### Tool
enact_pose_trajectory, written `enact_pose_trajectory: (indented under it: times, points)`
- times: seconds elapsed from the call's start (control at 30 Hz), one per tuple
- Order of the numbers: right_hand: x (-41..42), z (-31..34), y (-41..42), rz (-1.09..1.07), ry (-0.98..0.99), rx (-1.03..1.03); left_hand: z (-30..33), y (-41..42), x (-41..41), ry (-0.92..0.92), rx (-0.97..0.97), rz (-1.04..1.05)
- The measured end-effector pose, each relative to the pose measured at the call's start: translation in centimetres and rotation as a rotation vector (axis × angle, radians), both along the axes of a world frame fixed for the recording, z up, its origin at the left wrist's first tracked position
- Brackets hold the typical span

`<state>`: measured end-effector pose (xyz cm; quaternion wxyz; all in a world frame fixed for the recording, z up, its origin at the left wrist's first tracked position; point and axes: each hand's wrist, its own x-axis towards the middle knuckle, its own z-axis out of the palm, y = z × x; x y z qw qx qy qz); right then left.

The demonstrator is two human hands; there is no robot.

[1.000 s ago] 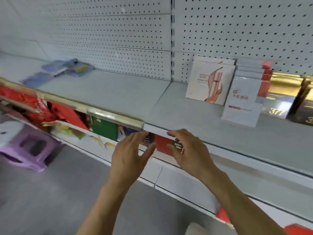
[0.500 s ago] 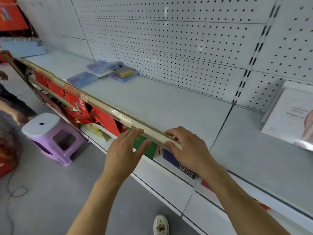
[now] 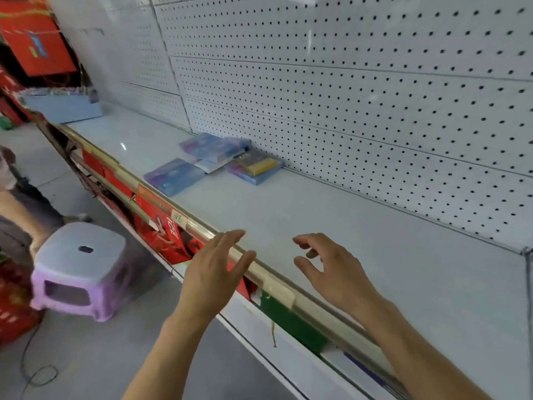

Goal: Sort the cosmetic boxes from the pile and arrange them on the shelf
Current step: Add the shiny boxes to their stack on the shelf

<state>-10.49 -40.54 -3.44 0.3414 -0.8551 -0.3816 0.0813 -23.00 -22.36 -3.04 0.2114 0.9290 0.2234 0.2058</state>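
Observation:
A small pile of flat blue and purple cosmetic boxes point(image 3: 215, 158) lies on the white shelf point(image 3: 375, 241) against the pegboard, left of centre. One blue box point(image 3: 173, 175) lies apart near the shelf's front rail, and another with a yellow patch point(image 3: 255, 167) sits at the pile's right. My left hand point(image 3: 215, 269) hovers over the gold front rail point(image 3: 253, 269) with straight fingers, holding nothing. My right hand point(image 3: 331, 269) floats above the shelf surface, fingers loosely curled and empty. Both hands are well short of the pile.
A purple stool point(image 3: 78, 269) stands on the floor to the left. Another person's arm and leg point(image 3: 20, 209) show at the left edge. Red and green packages point(image 3: 167, 232) fill the lower shelf. A light-blue tray point(image 3: 62, 106) sits at the shelf's far left end.
The view has swung left, so the white and gold boxes on the right left the frame and the blue pile came closer. Both hands lifted off the front rail and spread apart.

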Motion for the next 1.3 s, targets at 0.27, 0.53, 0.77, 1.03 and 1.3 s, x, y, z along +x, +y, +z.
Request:
enact_pose_trajectory:
  times: [0.27, 0.53, 0.77, 1.03, 1.3]
  points:
    - [5.3, -2.4, 14.0, -0.127, 0.086, 0.042, -1.4, 15.7, 7.1, 0.095, -0.029, -0.113]
    - [12.2, -3.1, 25.9, -0.348, 0.167, 0.059, -1.5, 30.5, 16.4, 0.126, -0.179, -0.160]
    - [20.6, -3.8, 32.3, -0.526, 0.076, -0.095, -4.4, 39.1, 27.7, 0.207, -0.238, -0.105]
    - [26.0, -5.2, 34.7, -0.532, 0.182, -0.362, -5.3, 44.2, 34.7, 0.577, -0.186, -0.076]
    - [24.9, -4.7, 34.9, -0.629, 0.163, -0.476, -4.8, 44.9, 36.8, 0.661, -0.324, -0.037]
